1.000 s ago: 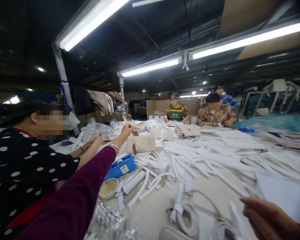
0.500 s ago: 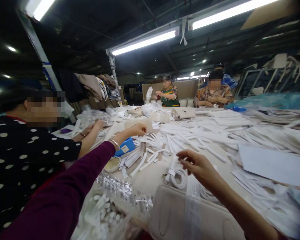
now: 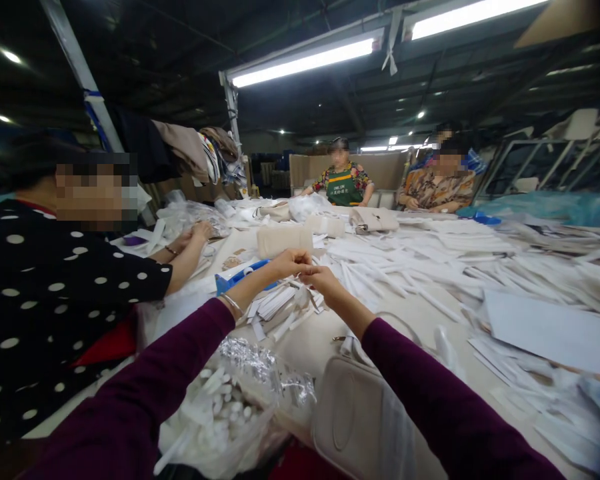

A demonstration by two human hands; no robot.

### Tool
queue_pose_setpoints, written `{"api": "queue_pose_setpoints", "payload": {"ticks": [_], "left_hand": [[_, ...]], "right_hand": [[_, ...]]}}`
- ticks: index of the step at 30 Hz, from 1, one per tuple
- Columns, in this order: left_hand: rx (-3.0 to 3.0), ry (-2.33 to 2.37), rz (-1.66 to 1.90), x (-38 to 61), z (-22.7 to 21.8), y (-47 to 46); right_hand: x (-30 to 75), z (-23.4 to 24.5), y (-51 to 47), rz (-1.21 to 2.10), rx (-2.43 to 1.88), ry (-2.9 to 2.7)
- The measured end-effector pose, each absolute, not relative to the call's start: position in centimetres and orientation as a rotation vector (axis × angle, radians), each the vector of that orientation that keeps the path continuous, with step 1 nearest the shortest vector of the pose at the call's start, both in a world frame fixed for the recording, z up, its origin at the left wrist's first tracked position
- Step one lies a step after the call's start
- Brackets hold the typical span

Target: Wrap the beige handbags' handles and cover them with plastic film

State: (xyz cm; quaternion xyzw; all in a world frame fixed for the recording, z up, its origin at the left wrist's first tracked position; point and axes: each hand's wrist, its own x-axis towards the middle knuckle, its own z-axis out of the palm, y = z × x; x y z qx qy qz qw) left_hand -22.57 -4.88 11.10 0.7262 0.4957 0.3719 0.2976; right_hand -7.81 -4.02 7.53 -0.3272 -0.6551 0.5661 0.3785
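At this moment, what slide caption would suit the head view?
Left hand and right hand close together over white strips on a cluttered table.

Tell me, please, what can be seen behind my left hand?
Behind your left hand shows a beige bundle, its lower edge partly covered. A blue object shows behind the wrist; its covered part cannot be seen.

Narrow, flat white strips [image 3: 274, 303] lie loosely heaped (several overlapping) below the fingers [image 3: 316, 274].

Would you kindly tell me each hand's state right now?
Left hand: fingers curled in; whether holding anything cannot be told.
Right hand: fingers bent, meeting the left; anything held is unclear.
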Motion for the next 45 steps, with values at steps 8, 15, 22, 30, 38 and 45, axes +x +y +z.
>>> {"api": "queue_pose_setpoints", "payload": {"ticks": [8,15,22,30,38,45], "left_hand": [[1.682,1.491,1.332,-25.0,4.2,-8.9],[1.610,1.476,1.323,-23.0,0.5,-9.6],[1.714,1.509,1.377,-22.7,3.1,-10.0],[1.757,1.371,1.355,-23.6,10.0,-11.9],[1.717,1.413,1.255,-23.7,9.4,-12.2],[1.904,1.518,0.968,-21.8,2.1,-14.0]], "right_hand": [[-8.2,8.2,-4.0,1.754,-0.728,-1.458],[-8.1,9.6,-4.6,1.790,-0.642,-1.450],[-6.6,11.3,-5.5,1.753,-0.642,-1.438],[-5.6,12.4,-6.5,1.715,-0.631,-1.472],[-5.5,13.2,-7.7,1.694,-0.654,-1.464],[-4.6,13.1,-7.5,1.683,-0.695,-1.429]]}}
